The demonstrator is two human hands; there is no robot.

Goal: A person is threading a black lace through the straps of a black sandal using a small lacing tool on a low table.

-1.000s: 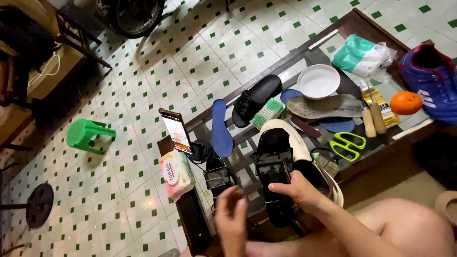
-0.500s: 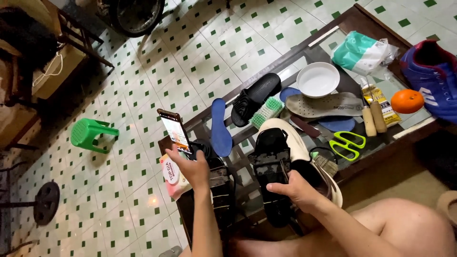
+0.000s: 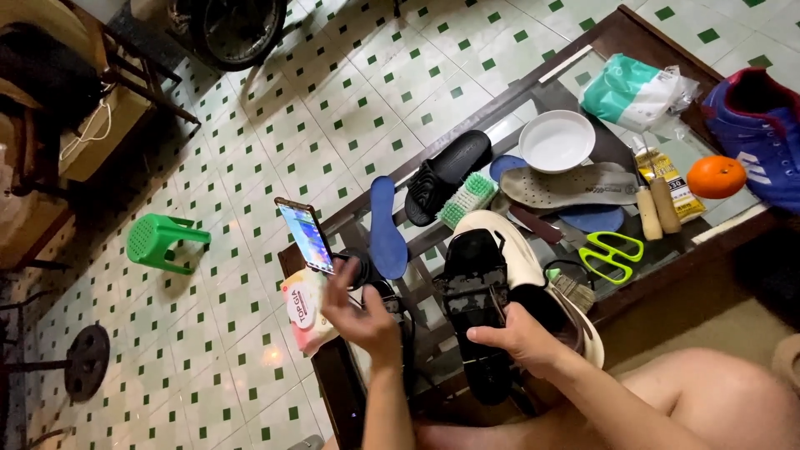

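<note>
Cluttered glass table: right hand fingers grip worn black sandal, left hand open, empty

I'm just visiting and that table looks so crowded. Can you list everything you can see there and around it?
phone: 1, lit screen, propped at table's left end
loose insoles: 3, blue left, grey over another blue one
black slipper: 1, table's far edge
green brush: 1, beside the slipper
white bowl: 1, far side
green scissors: 1, near edge
orange: 1, right end
blue shoe: 1, far right
green stool: 1, tiled floor at left
black sole piece: 1, on a white shoe
left hand: near the phone
right hand: fingers on the black sole piece
</note>
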